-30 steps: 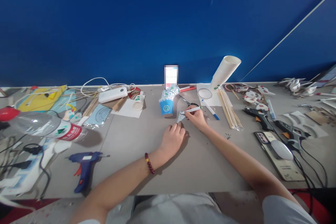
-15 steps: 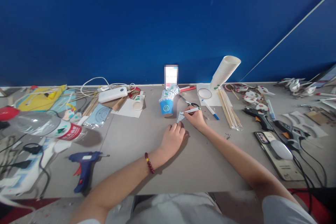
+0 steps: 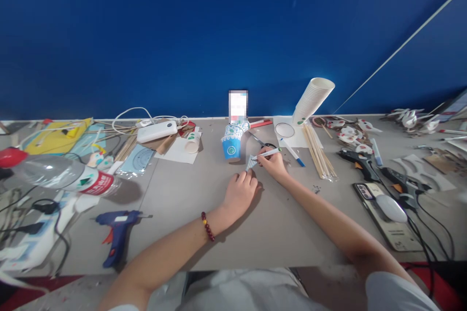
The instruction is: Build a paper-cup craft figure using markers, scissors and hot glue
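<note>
My right hand is closed around a white marker, its tip at a small triangular paper piece with blue marks. My left hand, wearing a dark red bead bracelet, rests on the table with fingers curled at the paper's near edge. Its fingertips seem to press the paper, though the grip is partly hidden. Just beyond stands a blue and white decorated paper cup with a scalloped rim. Scissors lie behind my right hand, partly covered by it.
To the right are a blue-capped marker, wooden sticks, a leaning stack of paper cups, black glue guns and a phone. At left lie a blue glue gun, a plastic bottle and a power bank.
My right hand and the marker have shifted very slightly over the paper piece. The left hand stays in place.
</note>
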Tool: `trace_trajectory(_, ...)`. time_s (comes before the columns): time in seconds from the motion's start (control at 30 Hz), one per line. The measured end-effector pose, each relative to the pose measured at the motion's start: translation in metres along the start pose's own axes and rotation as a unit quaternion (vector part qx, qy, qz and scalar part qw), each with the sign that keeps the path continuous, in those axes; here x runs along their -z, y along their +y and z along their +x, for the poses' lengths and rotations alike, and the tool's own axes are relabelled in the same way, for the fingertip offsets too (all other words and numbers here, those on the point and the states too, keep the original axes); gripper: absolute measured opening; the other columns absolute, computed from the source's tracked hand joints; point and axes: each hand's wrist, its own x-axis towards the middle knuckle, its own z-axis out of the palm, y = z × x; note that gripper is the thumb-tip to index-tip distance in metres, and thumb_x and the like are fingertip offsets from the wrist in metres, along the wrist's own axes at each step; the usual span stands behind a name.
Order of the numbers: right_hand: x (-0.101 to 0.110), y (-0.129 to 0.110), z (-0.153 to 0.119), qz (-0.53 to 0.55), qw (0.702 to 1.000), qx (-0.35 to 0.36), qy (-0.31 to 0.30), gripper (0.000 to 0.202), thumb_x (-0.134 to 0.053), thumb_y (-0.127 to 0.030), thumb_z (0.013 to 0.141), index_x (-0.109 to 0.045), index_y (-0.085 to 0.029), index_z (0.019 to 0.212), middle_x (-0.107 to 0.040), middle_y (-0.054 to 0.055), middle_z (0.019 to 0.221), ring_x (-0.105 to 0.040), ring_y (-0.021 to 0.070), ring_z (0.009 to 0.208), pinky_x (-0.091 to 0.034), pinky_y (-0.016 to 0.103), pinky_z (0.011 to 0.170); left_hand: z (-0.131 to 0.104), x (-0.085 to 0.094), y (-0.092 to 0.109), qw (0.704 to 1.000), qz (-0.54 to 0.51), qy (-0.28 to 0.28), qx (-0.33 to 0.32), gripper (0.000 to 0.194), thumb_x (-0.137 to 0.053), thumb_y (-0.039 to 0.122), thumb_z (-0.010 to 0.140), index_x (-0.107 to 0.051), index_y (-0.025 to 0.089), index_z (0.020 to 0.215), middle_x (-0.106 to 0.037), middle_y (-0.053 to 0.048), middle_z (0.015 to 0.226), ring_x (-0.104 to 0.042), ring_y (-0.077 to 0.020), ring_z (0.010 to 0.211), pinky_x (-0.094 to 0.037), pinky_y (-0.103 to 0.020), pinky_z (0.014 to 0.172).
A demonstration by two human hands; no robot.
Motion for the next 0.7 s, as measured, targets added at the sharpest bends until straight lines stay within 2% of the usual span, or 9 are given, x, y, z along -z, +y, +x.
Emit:
trace_trajectory(0.27, -0.0009, -0.0083, -0.0023, -0.02, 1.0, 0.02, 0.007, 0.008, -0.054, -0.026, 0.064, -0.058, -0.019, 0.062, -0.057, -0.001, 0.055, -0.052, 0.0138, 0.052, -0.039, 0.024, 0.051, -0.0002, -0.0021, 0.0005, 1.0, 0.0, 0.007, 0.003, 0.022, -0.044, 0.029, 0.097, -0.062, 0.017, 0.096, -0.064, -0.013, 0.121, -0.059, -0.0236, 0.099, -0.044, -0.036, 0.074)
trace_trajectory(0.7, 0.0002, -0.0025, -0.0016, -0.007, 1.0, 0.018, 0.008, 0.009, -0.052, -0.026, 0.065, -0.056, -0.019, 0.062, -0.057, -0.001, 0.055, -0.053, 0.0143, 0.052, -0.039, 0.024, 0.05, 0.0003, -0.0044, 0.0008, 1.0, 0.008, 0.011, 0.004, 0.02, -0.048, 0.031, 0.095, -0.062, 0.016, 0.097, -0.065, -0.012, 0.12, -0.059, -0.0226, 0.097, -0.045, -0.035, 0.074)
